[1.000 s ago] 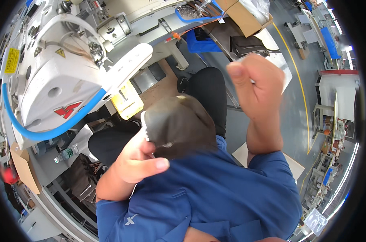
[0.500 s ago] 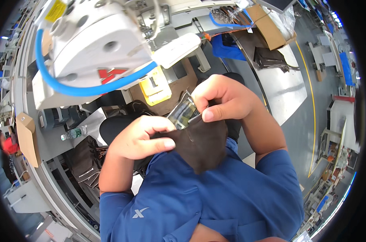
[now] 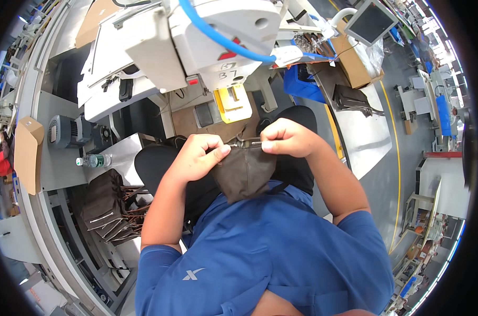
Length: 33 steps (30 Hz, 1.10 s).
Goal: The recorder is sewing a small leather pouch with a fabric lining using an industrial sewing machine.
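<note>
In front of my belly, a dark brown pouch [image 3: 243, 174] hangs by its upper edge between both hands, a metal zipper along that edge. My left hand [image 3: 200, 157] pinches the left corner, thumb on top and fingers curled. My right hand [image 3: 289, 139] grips the right corner the same way. A small dark loop or zipper pull stands up between them, too small to make out clearly. Over the pouch is a white sewing machine [image 3: 249, 21] with a blue hose and a yellow plate [image 3: 233, 110] beneath.
Brown pouches [image 3: 105, 210] are piled at left below a water bottle [image 3: 91, 160] and motor [image 3: 65, 134]. Right are a blue bin [image 3: 302, 87], carton [image 3: 355, 68], monitor [image 3: 368, 23] and side table [image 3: 368, 150] with dark pieces. A person in red [image 3: 2, 160] is at far left.
My right hand has come down from a raised position onto the pouch. Both hands now hold it level; the clear item seen inside is out of sight. The view has shifted.
</note>
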Tool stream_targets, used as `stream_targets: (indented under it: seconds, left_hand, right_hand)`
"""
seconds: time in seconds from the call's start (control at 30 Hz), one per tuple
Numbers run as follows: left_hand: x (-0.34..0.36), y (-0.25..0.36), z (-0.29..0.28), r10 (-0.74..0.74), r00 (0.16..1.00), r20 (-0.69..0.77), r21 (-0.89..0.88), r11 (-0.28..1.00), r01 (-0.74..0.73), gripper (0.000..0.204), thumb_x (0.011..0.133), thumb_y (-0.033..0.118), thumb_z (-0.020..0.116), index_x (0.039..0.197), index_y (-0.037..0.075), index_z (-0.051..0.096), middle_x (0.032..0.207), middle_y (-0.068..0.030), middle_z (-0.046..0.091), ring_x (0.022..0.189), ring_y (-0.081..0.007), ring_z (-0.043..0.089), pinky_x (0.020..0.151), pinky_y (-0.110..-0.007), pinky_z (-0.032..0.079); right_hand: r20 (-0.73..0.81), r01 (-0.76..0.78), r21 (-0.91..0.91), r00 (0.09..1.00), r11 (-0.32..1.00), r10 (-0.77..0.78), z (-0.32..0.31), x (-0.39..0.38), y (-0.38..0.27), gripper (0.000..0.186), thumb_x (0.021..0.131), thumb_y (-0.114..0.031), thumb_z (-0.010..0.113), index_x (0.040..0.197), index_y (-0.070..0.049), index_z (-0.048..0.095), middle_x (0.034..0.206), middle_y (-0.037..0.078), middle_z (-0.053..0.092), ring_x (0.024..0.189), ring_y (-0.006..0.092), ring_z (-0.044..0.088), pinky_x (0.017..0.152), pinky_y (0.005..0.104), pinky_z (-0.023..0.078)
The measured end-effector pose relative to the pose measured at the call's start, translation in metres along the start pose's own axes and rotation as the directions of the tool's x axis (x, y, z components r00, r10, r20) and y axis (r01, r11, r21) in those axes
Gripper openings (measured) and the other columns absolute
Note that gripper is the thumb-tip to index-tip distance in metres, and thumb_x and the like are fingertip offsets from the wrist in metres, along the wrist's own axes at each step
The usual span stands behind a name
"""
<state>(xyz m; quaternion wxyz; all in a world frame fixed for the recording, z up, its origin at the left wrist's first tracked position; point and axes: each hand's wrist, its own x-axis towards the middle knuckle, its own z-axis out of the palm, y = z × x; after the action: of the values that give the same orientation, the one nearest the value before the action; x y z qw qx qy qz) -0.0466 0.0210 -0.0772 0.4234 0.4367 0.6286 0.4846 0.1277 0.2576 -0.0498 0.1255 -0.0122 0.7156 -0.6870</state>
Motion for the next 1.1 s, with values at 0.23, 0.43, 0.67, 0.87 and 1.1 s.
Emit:
stream_targets:
  seconds: [0.23,0.43,0.67,0.87,1.1]
  left_hand:
    - [0.032,-0.039,-0.001,0.116,0.973,-0.198,-0.165,0.975,-0.15,0.038,0.103,0.031,0.063,0.078,0.002,0.059,0.07,0.0059,0.051,0.069,-0.0047,0.042,0.061,-0.026,0.037]
    - [0.066,-0.055,-0.011,0.112,0.939,-0.326,-0.213,0.959,-0.188,0.032,0.102,0.021,0.063,0.078,0.0,0.062,0.069,0.0055,0.052,0.068,-0.0055,0.044,0.062,-0.027,0.039]
    - [0.08,-0.063,-0.024,0.042,0.917,-0.397,-0.273,0.948,-0.162,0.028,0.1,0.019,0.063,0.079,0.001,0.063,0.07,0.0068,0.053,0.068,-0.0046,0.043,0.061,-0.027,0.037]
    - [0.08,-0.066,-0.033,-0.022,0.918,-0.395,-0.346,0.93,-0.126,0.015,0.1,0.01,0.064,0.102,0.0,0.074,0.092,0.0065,0.067,0.085,-0.0023,0.056,0.078,-0.021,0.044]
    - [0.081,-0.089,-0.019,0.073,0.831,-0.551,-0.446,0.817,-0.367,0.027,0.096,-0.003,0.058,0.122,0.0,0.066,0.123,-0.0114,0.069,0.114,-0.0215,0.065,0.104,-0.038,0.047]
  right_hand:
    - [-0.344,-0.029,0.046,0.938,0.999,0.043,-0.006,0.015,0.031,0.025,0.099,-0.02,0.067,0.08,-0.005,0.061,0.077,-0.006,0.055,0.076,0.0041,0.047,0.071,0.0234,0.04]
    - [-0.518,0.047,0.097,0.855,0.994,0.01,-0.022,0.038,0.043,0.011,0.096,-0.016,0.068,0.09,-0.007,0.064,0.085,-0.007,0.059,0.08,0.004,0.051,0.075,0.0223,0.041]
    - [-0.481,0.095,0.07,0.875,0.993,-0.05,-0.039,0.062,0.044,0.013,0.096,-0.017,0.069,0.089,-0.006,0.066,0.083,-0.006,0.06,0.078,0.0039,0.051,0.072,0.0228,0.042]
    - [-0.536,0.207,0.166,0.84,0.964,-0.088,-0.046,0.088,0.056,0.017,0.098,-0.017,0.067,0.085,-0.008,0.065,0.078,-0.008,0.057,0.075,0.0019,0.048,0.069,0.0211,0.039]
    - [-0.475,0.328,0.146,0.851,0.934,-0.224,-0.048,0.087,0.046,0.018,0.098,-0.011,0.065,0.113,-0.002,0.067,0.107,0.002,0.068,0.102,0.0109,0.062,0.093,0.0301,0.049]
